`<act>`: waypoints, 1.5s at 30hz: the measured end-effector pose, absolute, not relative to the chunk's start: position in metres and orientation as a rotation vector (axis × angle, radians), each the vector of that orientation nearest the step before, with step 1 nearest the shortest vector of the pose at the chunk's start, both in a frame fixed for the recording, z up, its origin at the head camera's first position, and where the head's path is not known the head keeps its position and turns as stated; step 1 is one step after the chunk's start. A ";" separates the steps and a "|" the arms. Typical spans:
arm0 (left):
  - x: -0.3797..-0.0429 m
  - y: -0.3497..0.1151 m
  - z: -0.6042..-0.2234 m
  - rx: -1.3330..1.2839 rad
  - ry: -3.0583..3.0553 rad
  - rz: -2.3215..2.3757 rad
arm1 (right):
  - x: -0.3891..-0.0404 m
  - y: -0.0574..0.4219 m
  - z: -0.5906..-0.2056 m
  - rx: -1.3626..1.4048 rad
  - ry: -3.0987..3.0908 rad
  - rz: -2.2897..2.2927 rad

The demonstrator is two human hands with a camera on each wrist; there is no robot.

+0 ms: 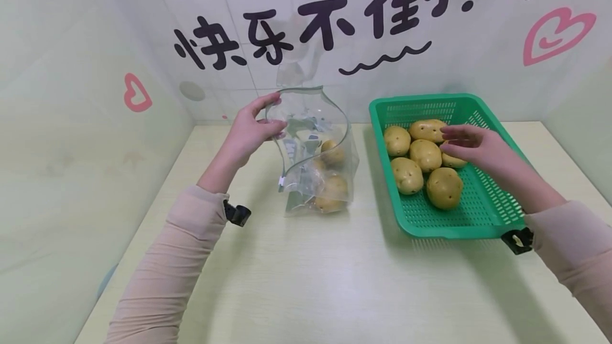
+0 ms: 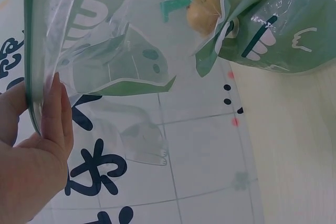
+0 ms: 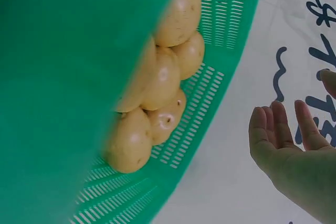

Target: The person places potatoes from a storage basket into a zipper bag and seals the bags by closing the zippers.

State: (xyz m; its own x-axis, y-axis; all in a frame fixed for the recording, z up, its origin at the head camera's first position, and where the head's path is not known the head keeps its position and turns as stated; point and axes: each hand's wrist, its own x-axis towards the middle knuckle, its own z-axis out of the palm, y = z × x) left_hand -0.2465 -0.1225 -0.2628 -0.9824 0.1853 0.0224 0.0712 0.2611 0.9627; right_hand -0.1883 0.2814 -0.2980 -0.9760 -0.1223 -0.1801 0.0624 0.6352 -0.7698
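Observation:
My left hand (image 1: pixel 246 134) pinches the rim of a clear zip bag (image 1: pixel 298 147), thumb on one side and fingers on the other. The bag stands upright with its mouth wide, and a white slider (image 1: pixel 281 180) sits at the near end of its zip. Several potatoes (image 1: pixel 333 192) lie inside the bag; green and white print shows on its wall (image 2: pixel 283 30) in the left wrist view. Over a green plastic basket (image 1: pixel 430 231), my right hand (image 1: pixel 487 155) hovers with relaxed fingers and holds nothing. Its fingertips overlap a potato (image 1: pixel 453 159) in the head view.
Several more potatoes (image 1: pixel 424 155) fill the left and back of the basket. Bag and basket share a pale table (image 1: pixel 306 280). Close behind is a white sheet (image 1: pixel 334 73) with black lettering and pink hearts, and side panels rise at left and right.

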 end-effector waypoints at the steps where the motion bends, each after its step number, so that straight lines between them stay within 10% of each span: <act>1: -0.247 -0.123 -0.263 0.245 2.418 1.837 | -0.188 0.283 -0.300 -0.047 2.649 -1.243; 45: -0.248 -0.123 -0.266 0.233 2.418 1.833 | -0.185 0.299 -0.353 -0.049 2.635 -1.129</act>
State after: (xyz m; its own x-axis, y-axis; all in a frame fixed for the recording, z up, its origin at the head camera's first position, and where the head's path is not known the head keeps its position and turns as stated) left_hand -0.2484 -0.1231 -0.2661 -0.9835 0.1805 0.0138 0.0621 0.2644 0.9624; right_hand -0.1851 0.2989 -0.3529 -0.9619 -0.1378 -0.2361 0.0759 0.6951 -0.7149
